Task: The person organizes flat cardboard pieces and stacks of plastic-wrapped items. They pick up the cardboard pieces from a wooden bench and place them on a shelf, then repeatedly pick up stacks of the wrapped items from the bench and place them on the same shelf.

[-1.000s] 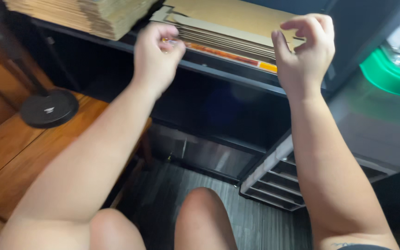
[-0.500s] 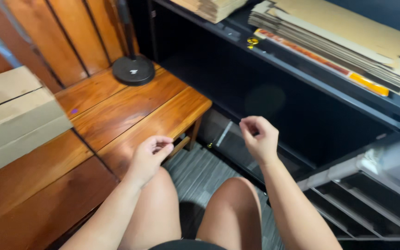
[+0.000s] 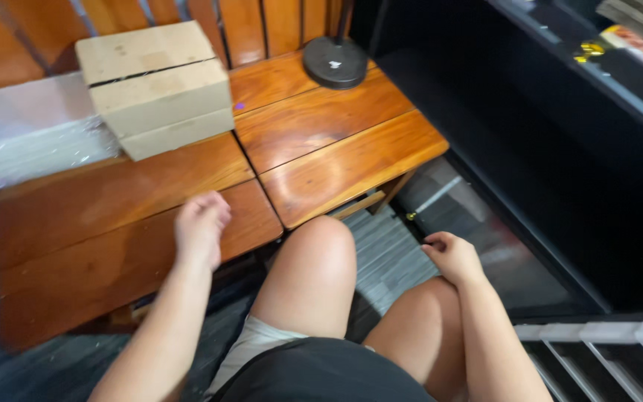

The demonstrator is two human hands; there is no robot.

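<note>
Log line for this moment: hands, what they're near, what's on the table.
left hand: empty, over wooden table | right hand: empty, by right knee | table: cardboard box, plastic-wrapped stack, black round base

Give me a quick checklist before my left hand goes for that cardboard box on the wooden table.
1. Left hand empty: ok, fingers loosely curled over the wooden table.
2. Right hand empty: ok, resting by the right knee.
3. Cardboard box within view, nothing on top: ok.
4. Box flaps closed: ok, though a dark seam shows.
5. Clear plastic wrap touching the box: cannot tell, it lies close beside it.
6. Black round lamp base apart from the box: ok.
</note>
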